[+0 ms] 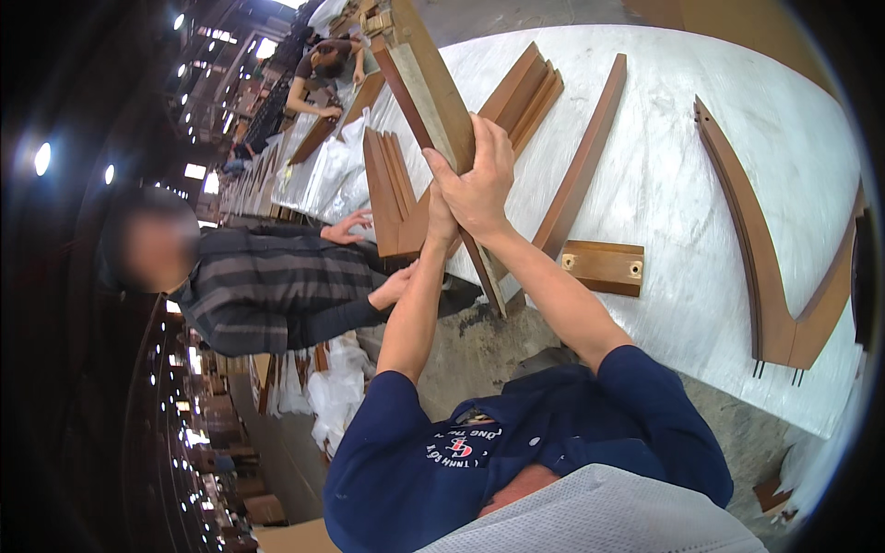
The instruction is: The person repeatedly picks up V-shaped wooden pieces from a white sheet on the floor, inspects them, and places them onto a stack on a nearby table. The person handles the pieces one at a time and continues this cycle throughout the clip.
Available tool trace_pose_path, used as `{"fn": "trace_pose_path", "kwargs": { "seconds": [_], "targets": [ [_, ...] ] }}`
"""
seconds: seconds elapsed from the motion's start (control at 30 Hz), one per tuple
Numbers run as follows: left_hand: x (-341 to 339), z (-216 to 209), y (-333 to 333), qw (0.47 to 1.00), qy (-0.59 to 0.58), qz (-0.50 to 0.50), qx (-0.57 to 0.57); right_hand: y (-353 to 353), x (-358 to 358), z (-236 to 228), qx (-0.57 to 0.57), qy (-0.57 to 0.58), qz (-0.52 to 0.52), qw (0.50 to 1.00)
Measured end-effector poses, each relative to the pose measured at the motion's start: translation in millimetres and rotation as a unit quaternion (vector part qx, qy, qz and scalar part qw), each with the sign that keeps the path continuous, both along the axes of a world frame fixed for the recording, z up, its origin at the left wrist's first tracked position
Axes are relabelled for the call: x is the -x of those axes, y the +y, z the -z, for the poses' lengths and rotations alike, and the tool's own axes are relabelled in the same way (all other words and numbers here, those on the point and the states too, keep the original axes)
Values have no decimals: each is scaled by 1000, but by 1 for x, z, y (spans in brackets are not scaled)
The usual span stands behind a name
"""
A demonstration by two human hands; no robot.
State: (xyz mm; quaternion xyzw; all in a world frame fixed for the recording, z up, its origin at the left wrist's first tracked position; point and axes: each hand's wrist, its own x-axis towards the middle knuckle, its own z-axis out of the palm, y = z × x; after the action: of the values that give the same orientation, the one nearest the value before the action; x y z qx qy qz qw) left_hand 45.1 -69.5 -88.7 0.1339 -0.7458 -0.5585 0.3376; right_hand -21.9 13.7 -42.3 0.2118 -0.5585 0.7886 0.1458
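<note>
I observed the right hand (481, 180) closed over the upper edge of a long brown wooden frame panel with a pale inner face (426, 88), raised on a slant above the white sheeted tabletop (682, 184). The left hand (441, 221) sat just beneath the right, pressed against the same panel; I could not tell how far its fingers closed. Flat on the tabletop I noted a stepped brown wooden moulding piece (392, 198), a long straight brown rail (581, 166), a small brown block with two fittings (604, 267) and a curved brown wooden arm part (751, 249). A co-worker in a striped grey shirt (267, 286) stood beside the tabletop, one hand (348, 226) on the moulding.
</note>
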Motion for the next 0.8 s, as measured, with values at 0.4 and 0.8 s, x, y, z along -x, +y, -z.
{"fn": "trace_pose_path", "kwargs": {
  "seconds": [0.4, 0.8],
  "targets": [
    [-50, 54, 41, 988, -56, -103, 105, 246, 196, 151, -215, 45, -134, 966],
    [-45, 54, 56, 994, -69, -4, 83, 258, 254, 316, -638, 13, 16, 770]
  ]
}}
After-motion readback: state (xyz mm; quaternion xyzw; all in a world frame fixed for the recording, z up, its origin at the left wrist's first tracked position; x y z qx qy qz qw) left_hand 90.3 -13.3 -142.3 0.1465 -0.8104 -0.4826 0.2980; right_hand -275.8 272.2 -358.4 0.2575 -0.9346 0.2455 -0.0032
